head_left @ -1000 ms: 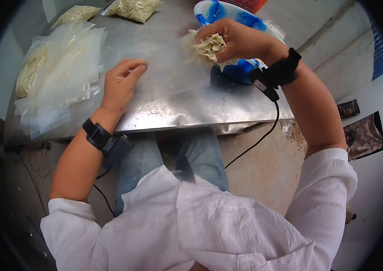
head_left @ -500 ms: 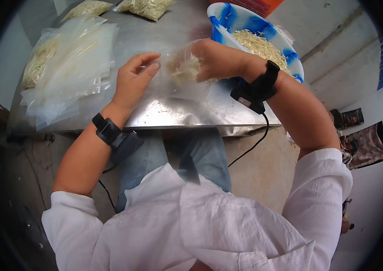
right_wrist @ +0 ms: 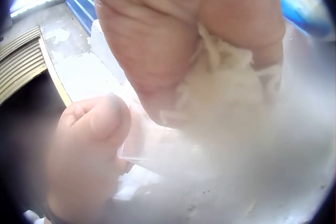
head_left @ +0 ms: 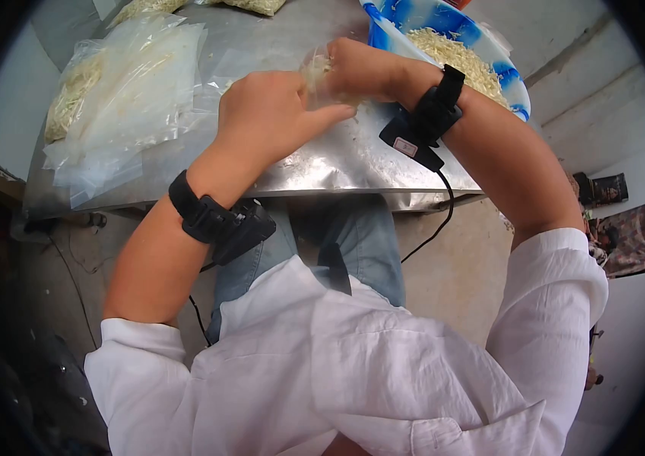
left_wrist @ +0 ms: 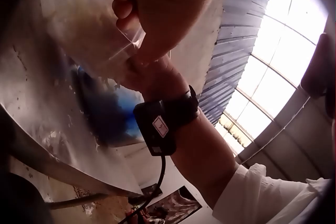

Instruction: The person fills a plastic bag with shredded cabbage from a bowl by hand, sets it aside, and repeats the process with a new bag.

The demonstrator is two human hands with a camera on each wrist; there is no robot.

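Note:
In the head view my left hand (head_left: pixel 265 114) and right hand (head_left: pixel 364 72) meet over the metal table (head_left: pixel 322 163). Between them hangs a clear plastic bag (left_wrist: pixel 79 19), blurred in the left wrist view. The left hand's curled fingers grip its edge. My right hand's fingers curl round a clump of pale, vegetable-like shreds (right_wrist: pixel 226 71), seen close up in the right wrist view, with the hand at the bag's mouth. A blue-and-white basin (head_left: pixel 524 99) beyond the right forearm holds a heap of the same shreds (head_left: pixel 459 64).
A stack of clear flat bags (head_left: pixel 147 83) lies on the table's left side, with a filled bag of shreds (head_left: pixel 71 99) partly under it. More filled bags (head_left: pixel 258 4) stand at the far edge. The table's front edge (head_left: pixel 353 191) runs close to my legs.
The right hand has moved left from beside the basin with its clump of shreds. My left hand has moved right and turned, and the two hands now meet at the bag.

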